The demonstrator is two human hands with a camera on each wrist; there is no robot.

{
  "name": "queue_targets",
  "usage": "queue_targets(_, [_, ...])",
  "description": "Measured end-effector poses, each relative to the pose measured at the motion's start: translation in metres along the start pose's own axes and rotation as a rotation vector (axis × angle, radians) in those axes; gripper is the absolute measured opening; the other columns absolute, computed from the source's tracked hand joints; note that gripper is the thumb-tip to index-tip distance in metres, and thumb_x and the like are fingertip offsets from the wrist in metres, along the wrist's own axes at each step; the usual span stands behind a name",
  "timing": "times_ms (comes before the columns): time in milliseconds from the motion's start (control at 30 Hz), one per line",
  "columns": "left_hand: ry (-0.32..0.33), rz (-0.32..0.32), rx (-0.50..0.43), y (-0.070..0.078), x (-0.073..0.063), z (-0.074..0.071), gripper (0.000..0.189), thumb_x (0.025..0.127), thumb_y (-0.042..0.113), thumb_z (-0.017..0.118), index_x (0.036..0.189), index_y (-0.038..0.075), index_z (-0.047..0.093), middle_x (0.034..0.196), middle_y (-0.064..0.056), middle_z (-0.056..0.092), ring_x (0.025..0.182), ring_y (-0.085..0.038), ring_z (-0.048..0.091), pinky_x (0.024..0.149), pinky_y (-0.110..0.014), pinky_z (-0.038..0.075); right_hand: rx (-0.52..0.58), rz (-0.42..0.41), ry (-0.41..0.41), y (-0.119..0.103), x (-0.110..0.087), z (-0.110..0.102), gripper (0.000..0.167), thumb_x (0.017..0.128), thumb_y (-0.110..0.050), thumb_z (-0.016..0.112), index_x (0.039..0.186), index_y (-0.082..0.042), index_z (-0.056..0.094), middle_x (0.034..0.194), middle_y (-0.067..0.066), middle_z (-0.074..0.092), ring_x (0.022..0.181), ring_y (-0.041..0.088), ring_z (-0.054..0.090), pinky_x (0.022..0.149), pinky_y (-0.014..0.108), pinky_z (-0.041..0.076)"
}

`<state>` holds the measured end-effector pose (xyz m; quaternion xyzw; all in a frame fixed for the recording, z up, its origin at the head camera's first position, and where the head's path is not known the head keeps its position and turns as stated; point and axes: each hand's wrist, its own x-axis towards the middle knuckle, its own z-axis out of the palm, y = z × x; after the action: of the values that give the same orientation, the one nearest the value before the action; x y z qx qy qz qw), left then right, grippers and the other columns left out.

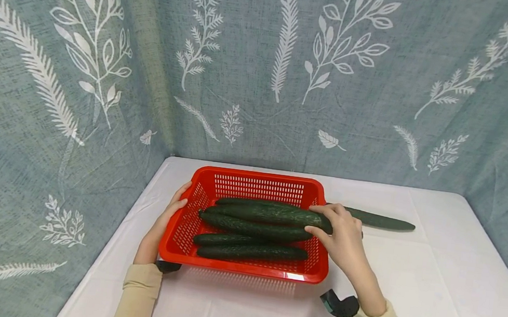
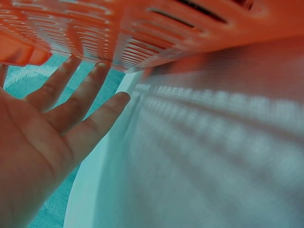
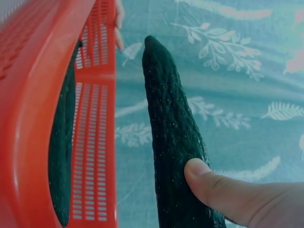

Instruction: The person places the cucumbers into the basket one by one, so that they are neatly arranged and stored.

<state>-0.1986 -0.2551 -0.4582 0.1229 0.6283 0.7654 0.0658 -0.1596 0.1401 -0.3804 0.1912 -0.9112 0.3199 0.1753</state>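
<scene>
My right hand (image 1: 343,239) grips a long dark green cucumber (image 1: 271,214) near its right end. In the right wrist view the thumb presses along the side of this cucumber (image 3: 173,128), which stands clear of the red basket's rim. Several more cucumbers (image 1: 252,252) lie lengthwise in the red plastic basket (image 1: 241,268). At the basket's left side is my left hand (image 1: 164,221), its fingertips at the rim and outer wall. The left wrist view has these fingers (image 2: 88,95) straight and spread against the slotted wall.
Another cucumber (image 1: 383,221) lies on the white-covered table (image 1: 414,281), right of the basket and partly behind my right hand. Blue-green curtains (image 1: 254,75) with white leaf patterns stand behind the table and at both sides.
</scene>
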Motion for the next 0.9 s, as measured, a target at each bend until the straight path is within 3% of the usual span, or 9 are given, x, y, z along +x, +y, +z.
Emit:
queue_targets(367, [-0.009,-0.018,-0.007,0.002,-0.005,0.0,0.052,0.102,0.017,0.021,0.15,0.018,0.001,0.149,-0.015,0.01,0.123,-0.023,0.036,0.093,-0.031,0.043,-0.034,-0.014,0.005,-0.014,-0.005,0.014,0.043,0.071,-0.022,0.079,0.111,-0.013,0.067,0.103,0.011,0.06,0.096,0.028,0.056,0.083,0.051,0.033])
queue_targets(633, [0.012,0.006,-0.001,0.001,-0.002,0.0,0.052,0.102,0.013,0.02,0.149,0.011,0.0,0.143,-0.007,0.02,0.116,-0.013,0.04,0.09,-0.024,0.042,-0.025,-0.014,0.001,-0.021,-0.008,0.024,0.043,0.071,-0.024,0.079,0.111,-0.013,0.067,0.101,0.008,0.059,0.092,0.024,0.057,0.077,0.044,0.032])
queue_targets(767, [-0.039,0.034,-0.008,-0.014,0.004,-0.013,0.06,0.099,0.028,0.034,0.15,0.019,0.003,0.146,-0.007,0.02,0.121,-0.017,0.038,0.092,-0.029,0.043,-0.024,-0.023,-0.002,-0.024,-0.009,0.028,0.042,0.071,-0.025,0.079,0.11,-0.014,0.067,0.1,0.007,0.059,0.088,0.023,0.057,0.075,0.042,0.031])
queue_targets(900, [-0.13,0.159,-0.061,-0.04,0.019,-0.038,0.074,0.09,0.038,0.054,0.149,0.022,0.013,0.147,-0.003,0.024,0.12,-0.012,0.038,0.092,-0.026,0.039,-0.017,-0.035,-0.012,-0.026,-0.01,0.033,0.042,0.072,-0.025,0.078,0.11,-0.013,0.067,0.1,0.008,0.059,0.085,0.023,0.058,0.076,0.044,0.032])
